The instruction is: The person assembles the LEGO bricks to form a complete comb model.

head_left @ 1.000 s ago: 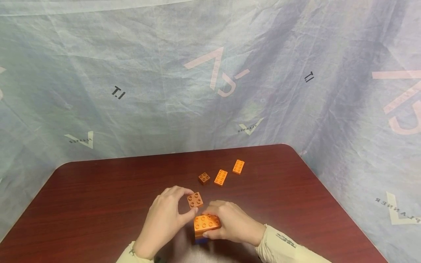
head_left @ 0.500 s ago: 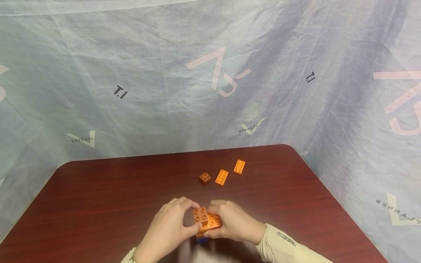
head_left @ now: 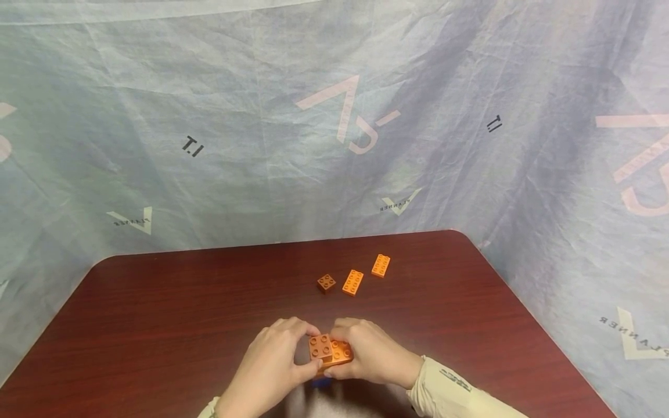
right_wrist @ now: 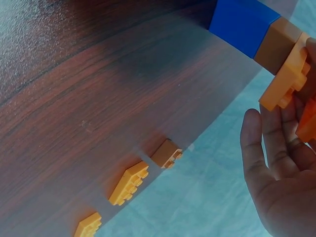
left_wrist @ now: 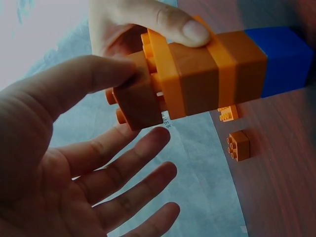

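My left hand [head_left: 274,363] pinches a brown square toy brick [head_left: 320,347] between thumb and index finger; the other fingers are spread. This brick sits over the left end of an orange eight-stud plate [head_left: 341,353], which tops a stack. In the left wrist view it tilts slightly, with the plate's studs showing in the gap between them. Below that plate come a brown brick [left_wrist: 197,81], another orange plate [left_wrist: 223,74], a brown brick [left_wrist: 250,66] and a blue block [left_wrist: 284,61] at the bottom. My right hand [head_left: 373,354] grips the stack near its top, thumb in front.
Farther back on the dark red table [head_left: 209,307] lie a loose brown brick [head_left: 326,283] and two orange plates, one nearer [head_left: 352,282] and one beyond [head_left: 381,265]. A printed grey cloth [head_left: 251,145] hangs behind the table and along its sides.
My left hand has brought the brown brick toward me and slightly right, from behind the stack onto the left end of its top plate. The right hand has kept its grip on the stack.
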Demonstrator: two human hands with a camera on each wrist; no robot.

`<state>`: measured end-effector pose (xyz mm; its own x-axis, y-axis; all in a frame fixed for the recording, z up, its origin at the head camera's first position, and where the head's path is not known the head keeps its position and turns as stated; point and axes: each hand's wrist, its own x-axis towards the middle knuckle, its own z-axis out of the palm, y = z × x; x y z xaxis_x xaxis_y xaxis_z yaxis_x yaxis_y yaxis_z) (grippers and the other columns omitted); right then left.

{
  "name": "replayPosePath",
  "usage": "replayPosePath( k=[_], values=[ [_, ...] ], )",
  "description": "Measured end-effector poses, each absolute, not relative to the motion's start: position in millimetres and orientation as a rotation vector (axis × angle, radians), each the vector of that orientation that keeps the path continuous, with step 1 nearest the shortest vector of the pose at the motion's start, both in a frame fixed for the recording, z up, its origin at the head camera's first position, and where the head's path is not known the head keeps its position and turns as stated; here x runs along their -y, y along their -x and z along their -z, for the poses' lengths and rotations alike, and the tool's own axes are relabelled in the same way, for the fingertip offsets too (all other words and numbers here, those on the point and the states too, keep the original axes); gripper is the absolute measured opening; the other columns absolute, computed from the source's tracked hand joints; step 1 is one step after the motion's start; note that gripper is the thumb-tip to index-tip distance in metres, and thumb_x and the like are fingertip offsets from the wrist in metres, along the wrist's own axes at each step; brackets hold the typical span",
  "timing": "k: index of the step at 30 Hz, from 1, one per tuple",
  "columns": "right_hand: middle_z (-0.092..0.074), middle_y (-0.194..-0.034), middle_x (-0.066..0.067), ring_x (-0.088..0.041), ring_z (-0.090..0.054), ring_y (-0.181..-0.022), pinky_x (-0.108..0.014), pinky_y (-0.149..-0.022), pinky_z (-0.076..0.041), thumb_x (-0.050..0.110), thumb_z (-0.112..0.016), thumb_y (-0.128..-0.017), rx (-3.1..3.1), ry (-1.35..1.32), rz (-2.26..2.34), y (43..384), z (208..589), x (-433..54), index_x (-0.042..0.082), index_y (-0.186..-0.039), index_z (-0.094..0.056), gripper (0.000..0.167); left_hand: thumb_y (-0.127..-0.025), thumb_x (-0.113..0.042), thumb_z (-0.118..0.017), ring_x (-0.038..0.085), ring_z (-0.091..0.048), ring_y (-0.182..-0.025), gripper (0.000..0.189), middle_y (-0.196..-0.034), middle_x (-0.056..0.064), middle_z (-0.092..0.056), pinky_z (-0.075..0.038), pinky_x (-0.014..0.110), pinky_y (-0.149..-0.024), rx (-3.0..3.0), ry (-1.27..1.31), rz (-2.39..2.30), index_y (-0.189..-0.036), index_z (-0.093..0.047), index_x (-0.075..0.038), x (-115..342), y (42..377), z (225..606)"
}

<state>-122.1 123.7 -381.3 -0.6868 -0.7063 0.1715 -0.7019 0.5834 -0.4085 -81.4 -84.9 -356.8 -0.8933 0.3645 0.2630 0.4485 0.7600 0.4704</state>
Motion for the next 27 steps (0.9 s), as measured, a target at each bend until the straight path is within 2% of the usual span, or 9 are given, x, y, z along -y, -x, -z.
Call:
replayPosePath(
  k=[8,14,21,27],
  values=[
    [-0.052,-0.084,0.015,0.001,-0.045,-0.068,-0.015,-0.058,-0.039,0.030,-0.090,-0.075,-2.796,1.204,0.715,121,382,-124,0.015,-0.095,-0.073,0.030,-0.073,-0.027,-0.089,0.020,-0.066,-0.091,0.035,-0.097,-0.009,-0.068,-0.052,0.048,-0.080,2.862,0.678,0.828,-0.102,-0.071,-0.018,84,83,357],
    [-0.049,-0.086,0.014,0.001,-0.044,-0.067,-0.016,-0.057,-0.040,0.030,-0.088,-0.079,-2.789,1.168,0.724,116,383,-124,0.015,-0.097,-0.067,0.031,-0.073,-0.026,-0.089,0.022,-0.068,-0.093,0.035,-0.099,-0.006,-0.071,-0.053,0.048,-0.080,2.847,0.662,0.857,-0.103,-0.072,-0.018,86,82,360],
    [-0.064,-0.108,0.010,0.000,-0.056,-0.087,-0.019,-0.077,-0.050,0.038,-0.084,-0.085,-2.785,1.269,0.823,111,378,-127,0.016,-0.129,-0.062,0.054,-0.077,-0.030,-0.089,0.023,-0.069,-0.093,0.035,-0.104,-0.005,-0.071,-0.055,0.045,-0.076,2.853,0.637,0.933,-0.104,-0.072,-0.017,89,81,364],
    [-0.069,-0.108,0.010,0.001,-0.059,-0.090,-0.020,-0.081,-0.052,0.037,-0.075,-0.093,-2.796,1.377,0.855,111,372,-130,0.014,-0.123,-0.067,0.038,-0.078,-0.039,-0.087,0.022,-0.070,-0.093,0.034,-0.103,-0.006,-0.072,-0.056,0.044,-0.075,2.834,0.628,0.916,-0.103,-0.073,-0.019,89,81,364]
  ],
)
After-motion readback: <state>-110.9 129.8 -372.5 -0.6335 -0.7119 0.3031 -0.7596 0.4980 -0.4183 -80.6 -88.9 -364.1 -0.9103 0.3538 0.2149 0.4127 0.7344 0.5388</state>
